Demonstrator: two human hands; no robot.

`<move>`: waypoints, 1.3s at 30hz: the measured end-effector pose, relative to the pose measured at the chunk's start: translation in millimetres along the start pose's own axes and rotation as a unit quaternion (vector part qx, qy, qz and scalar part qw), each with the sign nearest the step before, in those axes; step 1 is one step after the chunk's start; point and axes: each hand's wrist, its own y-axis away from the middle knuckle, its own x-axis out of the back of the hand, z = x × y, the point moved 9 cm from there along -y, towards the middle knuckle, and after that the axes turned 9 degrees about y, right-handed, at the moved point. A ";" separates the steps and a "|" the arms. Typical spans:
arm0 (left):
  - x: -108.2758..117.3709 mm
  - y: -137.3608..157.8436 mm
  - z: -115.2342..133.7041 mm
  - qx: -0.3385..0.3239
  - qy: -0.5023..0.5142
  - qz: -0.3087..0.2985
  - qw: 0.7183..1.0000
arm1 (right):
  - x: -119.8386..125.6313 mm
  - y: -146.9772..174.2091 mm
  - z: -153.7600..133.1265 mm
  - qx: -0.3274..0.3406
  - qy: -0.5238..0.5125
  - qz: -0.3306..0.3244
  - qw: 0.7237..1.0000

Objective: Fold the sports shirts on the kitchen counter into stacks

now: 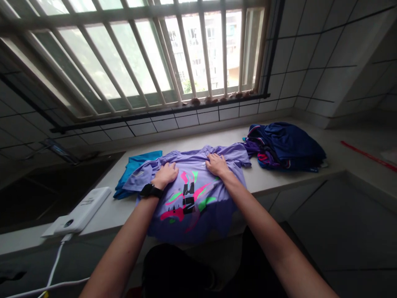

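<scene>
- I'd press lightly, easing far creases outward: the purple shirt [198, 194] lies across the bench [273, 179], hem past the near edge.
- Left hand [167, 174] and right hand [217, 164] rest on it — whether they pinch cloth, I can't tell.
- Blue cloth [130, 166] underlaps it at left; dark clothes [287, 142] crowd the right — white power strip [82, 209], near left.

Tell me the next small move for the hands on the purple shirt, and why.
Probably slide the right hand outward toward the nearby sleeve: the purple shirt looks creased there, and that hand already rests on it, while the left hand lies on the other side.
</scene>
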 end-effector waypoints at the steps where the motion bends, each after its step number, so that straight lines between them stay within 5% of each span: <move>1: -3.5 0.4 -7.8 0.042 -0.006 0.003 0.999 | 1.9 0.4 -1.2 0.004 -0.002 0.001 1.000; 4: -3.3 5.4 -14.6 0.098 -0.014 0.059 0.993 | 14.6 2.0 5.6 -0.045 0.012 0.042 0.998; 8: -3.4 5.5 7.9 -0.020 0.014 0.115 0.993 | 16.5 5.3 22.7 -0.138 0.053 0.044 0.988; 13: -12.5 0.0 6.8 -0.054 0.051 0.100 0.992 | -2.9 -7.3 7.2 -0.008 0.056 -0.064 0.996; 17: -9.7 3.1 3.5 -0.037 0.062 0.108 0.992 | 18.6 -17.5 0.2 0.095 -0.041 -0.076 0.992; 19: -7.9 5.2 3.4 -0.031 0.066 0.112 0.991 | 48.8 -22.0 25.7 0.033 -0.076 0.011 0.997; 21: -6.7 6.6 4.1 -0.031 0.071 0.118 0.990 | 77.8 -16.4 69.3 -0.104 -0.063 0.112 0.986; 24: -5.2 7.5 4.7 -0.030 0.080 0.130 0.988 | 86.1 -1.2 118.0 -0.243 -0.063 0.107 0.962; 27: -4.4 8.6 5.4 -0.032 0.081 0.135 0.987 | 75.0 5.3 128.9 -0.238 -0.090 0.038 0.966; 31: -4.6 9.7 5.5 -0.034 0.085 0.131 0.987 | 90.7 21.6 135.3 -0.228 -0.111 0.127 0.959; 34: -5.2 9.3 5.2 -0.038 0.094 0.129 0.987 | 84.7 28.6 139.1 -0.203 -0.209 0.069 0.954; 36: -5.8 8.7 5.1 -0.039 0.095 0.127 0.987 | 77.6 32.5 140.2 -0.199 -0.329 0.017 0.923; 39: -6.9 7.9 4.3 -0.032 0.093 0.125 0.987 | 73.8 36.8 141.4 -0.222 -0.497 0.026 0.839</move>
